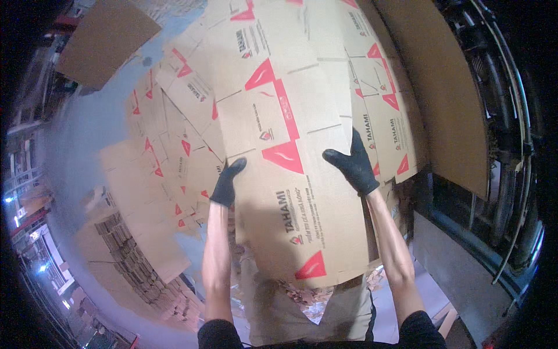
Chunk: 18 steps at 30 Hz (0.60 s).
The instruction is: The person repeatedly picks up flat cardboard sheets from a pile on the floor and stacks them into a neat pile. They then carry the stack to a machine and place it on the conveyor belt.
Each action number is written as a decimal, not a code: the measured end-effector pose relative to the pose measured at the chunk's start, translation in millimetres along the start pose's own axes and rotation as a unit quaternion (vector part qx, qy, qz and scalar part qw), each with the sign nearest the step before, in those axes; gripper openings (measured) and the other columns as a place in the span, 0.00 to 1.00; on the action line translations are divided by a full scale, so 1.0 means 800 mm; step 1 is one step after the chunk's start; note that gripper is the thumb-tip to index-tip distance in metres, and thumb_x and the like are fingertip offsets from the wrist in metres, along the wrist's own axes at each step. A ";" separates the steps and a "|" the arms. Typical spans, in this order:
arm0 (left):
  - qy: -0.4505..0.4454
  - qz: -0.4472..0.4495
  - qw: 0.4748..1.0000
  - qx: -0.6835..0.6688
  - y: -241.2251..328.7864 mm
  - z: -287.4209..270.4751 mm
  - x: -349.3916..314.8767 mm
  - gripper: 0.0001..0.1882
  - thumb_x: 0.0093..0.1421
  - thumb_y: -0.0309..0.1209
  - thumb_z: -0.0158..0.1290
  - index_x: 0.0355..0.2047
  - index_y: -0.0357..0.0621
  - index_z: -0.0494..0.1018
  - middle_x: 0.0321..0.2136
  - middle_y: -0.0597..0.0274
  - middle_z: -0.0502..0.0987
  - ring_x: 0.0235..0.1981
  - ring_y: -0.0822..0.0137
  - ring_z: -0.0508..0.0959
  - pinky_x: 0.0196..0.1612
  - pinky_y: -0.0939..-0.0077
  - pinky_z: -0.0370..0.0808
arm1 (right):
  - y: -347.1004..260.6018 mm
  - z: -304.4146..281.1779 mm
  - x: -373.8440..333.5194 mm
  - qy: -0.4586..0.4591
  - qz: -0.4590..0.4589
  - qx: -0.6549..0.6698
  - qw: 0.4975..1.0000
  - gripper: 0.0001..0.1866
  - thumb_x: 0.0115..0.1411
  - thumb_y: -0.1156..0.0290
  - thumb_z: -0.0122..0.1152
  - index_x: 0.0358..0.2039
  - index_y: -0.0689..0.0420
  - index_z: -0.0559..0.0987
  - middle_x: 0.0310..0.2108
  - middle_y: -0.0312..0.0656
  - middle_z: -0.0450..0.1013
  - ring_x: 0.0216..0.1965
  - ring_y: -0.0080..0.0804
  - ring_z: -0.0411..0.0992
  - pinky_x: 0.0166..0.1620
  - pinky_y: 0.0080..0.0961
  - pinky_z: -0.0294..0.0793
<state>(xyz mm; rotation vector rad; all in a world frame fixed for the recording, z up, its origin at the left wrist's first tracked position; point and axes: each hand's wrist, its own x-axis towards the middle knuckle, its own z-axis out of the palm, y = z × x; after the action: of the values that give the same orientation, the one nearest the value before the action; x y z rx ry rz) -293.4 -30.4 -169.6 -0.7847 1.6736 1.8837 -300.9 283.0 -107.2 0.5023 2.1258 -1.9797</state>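
Cardboard sheet [276,198] stretches forward from above the person's trousers [349,311], printed face up, its long axis running nearly straight ahead, far end leaning slightly left. Black-gloved left hand [227,181] and right hand [357,166] clamp opposite long edges, thumbs on top.

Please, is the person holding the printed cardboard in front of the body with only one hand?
No, the left hand grips the printed cardboard at its left edge and the right hand at its right edge.
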 end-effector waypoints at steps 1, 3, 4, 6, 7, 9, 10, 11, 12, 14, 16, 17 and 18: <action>-0.009 0.052 0.999 -0.005 0.015 -0.004 -0.027 0.24 0.55 0.37 0.53 0.49 0.39 0.66 0.45 0.61 0.71 0.46 0.69 0.71 0.51 0.75 0.66 | 0.008 0.002 0.002 -0.050 0.003 0.052 0.997 0.41 0.44 0.63 0.68 0.56 0.61 0.58 0.49 0.46 0.66 0.49 0.33 0.66 0.50 0.29 0.66; -0.003 0.108 0.994 0.018 0.044 -0.004 -0.070 0.27 0.51 0.26 0.54 0.52 0.37 0.61 0.43 0.59 0.71 0.45 0.68 0.72 0.47 0.74 0.69 | 0.036 0.005 0.002 -0.099 0.059 0.125 0.985 0.40 0.45 0.67 0.67 0.57 0.61 0.58 0.51 0.44 0.65 0.50 0.31 0.64 0.52 0.29 0.65; 0.043 0.053 0.997 0.034 0.055 0.000 -0.097 0.31 0.50 0.25 0.55 0.54 0.36 0.57 0.43 0.57 0.71 0.43 0.66 0.72 0.47 0.74 0.69 | 0.054 0.007 -0.002 -0.138 0.079 0.153 0.975 0.40 0.46 0.68 0.66 0.58 0.61 0.57 0.52 0.43 0.64 0.52 0.31 0.63 0.53 0.28 0.63; 0.117 0.169 0.954 0.218 0.068 0.021 -0.144 0.41 0.47 0.31 0.61 0.57 0.33 0.51 0.49 0.49 0.64 0.49 0.59 0.67 0.51 0.70 0.66 | 0.087 0.010 -0.010 -0.188 0.120 0.145 0.964 0.43 0.50 0.66 0.64 0.61 0.60 0.50 0.59 0.44 0.56 0.59 0.30 0.54 0.58 0.26 0.55; 0.141 0.166 0.947 0.237 0.069 0.035 -0.174 0.44 0.46 0.34 0.62 0.57 0.32 0.50 0.50 0.46 0.63 0.51 0.57 0.65 0.52 0.68 0.64 | 0.100 0.013 -0.016 -0.202 0.132 0.124 0.962 0.42 0.52 0.64 0.61 0.62 0.59 0.50 0.59 0.43 0.55 0.59 0.30 0.54 0.58 0.26 0.54; 0.181 0.142 0.937 0.262 0.061 0.070 -0.207 0.47 0.46 0.37 0.63 0.58 0.30 0.47 0.53 0.45 0.60 0.54 0.55 0.61 0.57 0.66 0.58 | 0.119 0.022 -0.025 -0.237 0.139 0.080 0.958 0.39 0.54 0.61 0.58 0.61 0.59 0.51 0.59 0.43 0.55 0.59 0.31 0.53 0.59 0.26 0.54; 0.197 0.153 0.933 0.260 0.052 0.087 -0.213 0.47 0.45 0.36 0.63 0.57 0.30 0.47 0.54 0.46 0.59 0.55 0.56 0.59 0.59 0.65 0.54 | 0.123 0.027 -0.028 -0.233 0.137 0.049 0.962 0.37 0.55 0.60 0.56 0.61 0.59 0.52 0.60 0.44 0.55 0.60 0.32 0.53 0.59 0.26 0.53; 0.251 0.122 0.915 0.291 0.042 0.109 -0.203 0.49 0.45 0.38 0.64 0.57 0.26 0.46 0.53 0.44 0.60 0.54 0.55 0.61 0.58 0.65 0.55 | 0.123 0.032 -0.031 -0.228 0.138 0.019 0.964 0.36 0.56 0.59 0.55 0.60 0.59 0.53 0.60 0.45 0.55 0.60 0.32 0.53 0.59 0.26 0.53; 0.183 0.098 0.962 0.178 0.035 0.115 -0.191 0.50 0.46 0.38 0.63 0.57 0.24 0.44 0.54 0.41 0.59 0.55 0.54 0.61 0.58 0.65 0.56 | 0.120 0.037 -0.036 -0.211 0.126 -0.039 0.969 0.35 0.57 0.58 0.54 0.60 0.59 0.55 0.59 0.46 0.55 0.60 0.34 0.54 0.59 0.26 0.53; 0.146 0.170 0.922 0.315 0.017 0.134 -0.151 0.50 0.50 0.42 0.59 0.59 0.25 0.39 0.56 0.37 0.56 0.57 0.52 0.60 0.58 0.66 0.57 | 0.106 0.048 -0.048 -0.169 0.116 -0.163 0.965 0.32 0.57 0.57 0.52 0.58 0.60 0.58 0.59 0.49 0.56 0.60 0.37 0.54 0.59 0.27 0.53; 0.156 0.194 0.936 0.251 0.006 0.139 -0.115 0.43 0.56 0.44 0.52 0.58 0.28 0.44 0.56 0.40 0.56 0.56 0.53 0.60 0.57 0.65 0.57 | 0.087 0.058 -0.071 -0.140 0.073 -0.144 0.977 0.32 0.57 0.55 0.51 0.56 0.61 0.61 0.56 0.53 0.59 0.59 0.43 0.56 0.59 0.29 0.54; 0.119 0.199 0.962 0.144 0.004 0.134 -0.102 0.40 0.57 0.45 0.51 0.58 0.30 0.47 0.55 0.40 0.58 0.55 0.52 0.61 0.56 0.64 0.58 | 0.078 0.061 -0.084 -0.133 0.059 -0.174 0.974 0.32 0.56 0.54 0.52 0.56 0.61 0.61 0.56 0.53 0.59 0.59 0.43 0.56 0.59 0.29 0.54; 0.072 0.203 0.973 0.078 0.003 0.127 -0.089 0.38 0.58 0.45 0.49 0.57 0.31 0.48 0.55 0.42 0.58 0.54 0.53 0.61 0.56 0.65 0.58 | 0.069 0.067 -0.098 -0.135 0.063 -0.214 0.965 0.33 0.55 0.54 0.53 0.56 0.62 0.61 0.56 0.53 0.59 0.59 0.44 0.56 0.59 0.30 0.53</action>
<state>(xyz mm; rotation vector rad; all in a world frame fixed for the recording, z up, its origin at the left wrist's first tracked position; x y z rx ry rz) -254.0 70.5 -109.6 -0.5573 2.1785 1.9597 -212.2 223.7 -134.5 0.2649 2.1911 -1.3717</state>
